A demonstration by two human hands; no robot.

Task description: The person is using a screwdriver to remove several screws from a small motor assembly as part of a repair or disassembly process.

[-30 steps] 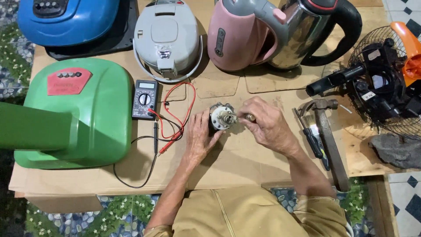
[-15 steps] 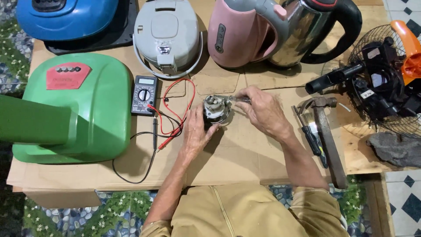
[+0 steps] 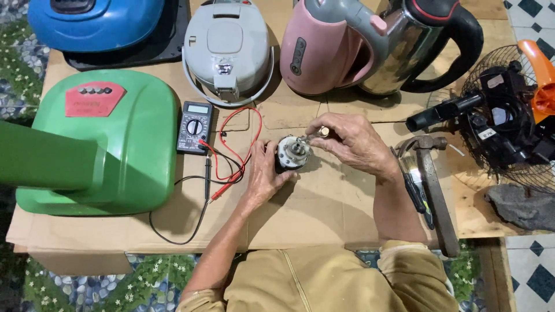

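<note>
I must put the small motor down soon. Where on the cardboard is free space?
Bare cardboard lies between the forearms, below the small motor held by the left hand and right hand. Crowded: multimeter with leads on the left, hammer on the right.

We are at a small appliance repair workshop. On our cardboard-covered bench (image 3: 324, 214) lie a multimeter (image 3: 194, 126), a hammer (image 3: 432, 185), kettles (image 3: 329, 49) and a stripped fan (image 3: 509, 124).
</note>
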